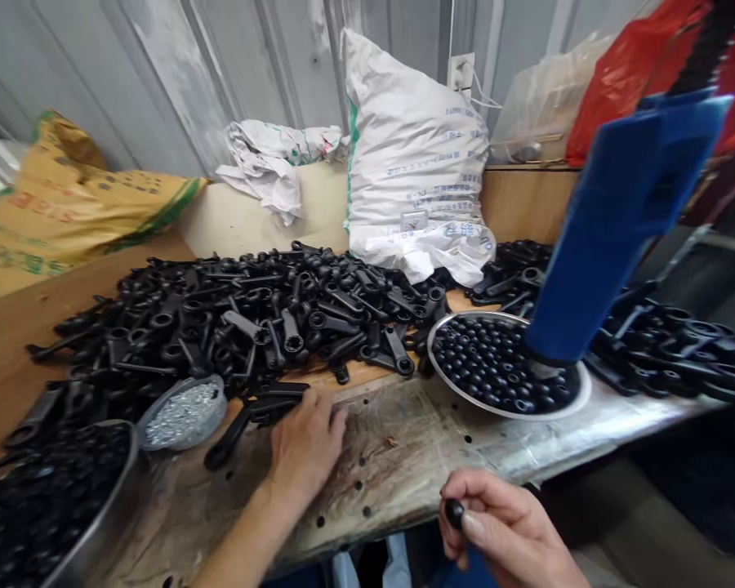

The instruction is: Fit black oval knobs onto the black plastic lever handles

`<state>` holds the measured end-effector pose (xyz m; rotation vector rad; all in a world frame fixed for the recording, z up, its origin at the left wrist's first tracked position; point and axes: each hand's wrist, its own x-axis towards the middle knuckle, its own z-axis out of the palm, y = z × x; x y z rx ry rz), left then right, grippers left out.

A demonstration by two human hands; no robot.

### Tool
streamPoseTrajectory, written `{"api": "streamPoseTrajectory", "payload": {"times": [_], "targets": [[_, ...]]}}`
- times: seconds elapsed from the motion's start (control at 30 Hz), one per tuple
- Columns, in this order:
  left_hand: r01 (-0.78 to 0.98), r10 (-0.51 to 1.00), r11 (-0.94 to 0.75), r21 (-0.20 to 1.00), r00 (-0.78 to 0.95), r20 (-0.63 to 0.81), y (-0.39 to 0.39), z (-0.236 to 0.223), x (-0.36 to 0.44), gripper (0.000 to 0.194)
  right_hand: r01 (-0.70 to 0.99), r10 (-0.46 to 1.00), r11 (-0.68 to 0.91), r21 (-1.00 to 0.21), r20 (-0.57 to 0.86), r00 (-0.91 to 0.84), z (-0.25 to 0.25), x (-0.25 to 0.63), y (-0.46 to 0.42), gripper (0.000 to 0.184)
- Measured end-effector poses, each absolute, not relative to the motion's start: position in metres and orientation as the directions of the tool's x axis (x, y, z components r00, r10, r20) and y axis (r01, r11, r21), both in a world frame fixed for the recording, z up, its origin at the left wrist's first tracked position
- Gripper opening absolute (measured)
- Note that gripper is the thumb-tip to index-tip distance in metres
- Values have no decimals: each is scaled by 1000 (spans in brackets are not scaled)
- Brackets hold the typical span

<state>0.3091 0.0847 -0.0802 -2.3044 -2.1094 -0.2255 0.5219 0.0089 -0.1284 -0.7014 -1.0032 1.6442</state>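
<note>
The right hand (508, 527) sits low at the near edge of the view, its grip closed on a small black knob (454, 513) pinched between thumb and forefinger, held in the air just off the bench (404, 457) edge. The left hand (303, 445) lies palm down on the worn bench top, fingers bent over the end of a black lever handle (254, 416) that lies flat there; the grip looks loosely closed on it, though the fingertips are hidden. Just left of that handle stands a small clear bowl of shiny metal bits (182, 414), and beside it, at the near left corner, a large steel bowl (107, 523) filled with dark parts. Behind the left hand spreads a broad heap of black handles (238, 314). To the right, a round metal tray of black balls (496, 363) rests on the bench, with a blue press column (612, 220) rising from its right side. A white sack (413, 155) leans against the wall at the back.
</note>
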Motion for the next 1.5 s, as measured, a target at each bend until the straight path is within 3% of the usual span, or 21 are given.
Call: {"api": "streamPoseTrajectory", "payload": {"times": [0.07, 0.13, 0.33, 0.5, 0.6, 0.7, 0.83, 0.97, 1.17, 1.5], "targets": [[997, 994, -76, 24, 73, 82, 101, -84, 306, 24, -642, 963, -187, -744, -9, -270, -124, 525, 6, 27], [996, 994, -84, -25, 86, 66, 105, -90, 306, 23, -710, 963, -213, -672, -22, -269, -122, 527, 4, 26], [984, 983, -168, -54, 171, 63, 69, -100, 299, 26, -736, 948, -248, -630, -1, -319, -126, 529, 0, 22], [880, 834, -474, 9, 446, 326, 26, -115, 273, 34, -691, 960, -248, -679, -79, -267, -118, 520, -1, 26], [779, 693, -627, -9, 563, 449, 15, -120, 260, 50, -580, 969, -202, -789, -73, -237, -114, 513, 4, 27], [798, 722, -602, 35, 526, 450, 14, -120, 255, 61, -386, 969, -120, -915, -24, -246, -114, 507, 16, 26], [797, 784, -553, 242, 401, 473, 16, -121, 256, 37, 9, 967, 67, -998, 63, -245, -110, 496, 37, 24], [714, 814, -535, 451, 294, 500, 17, -125, 259, 20, 328, 907, 309, -893, 173, -383, -96, 479, 58, 23], [677, 853, -504, 536, 291, 434, 18, -132, 259, 18, 424, 798, 253, -869, -61, -600, -84, 466, 80, 25], [689, 883, -470, 552, 356, 307, 21, -123, 253, 9, 544, 774, 87, -834, -287, -564, -90, 470, 92, 25]]}}
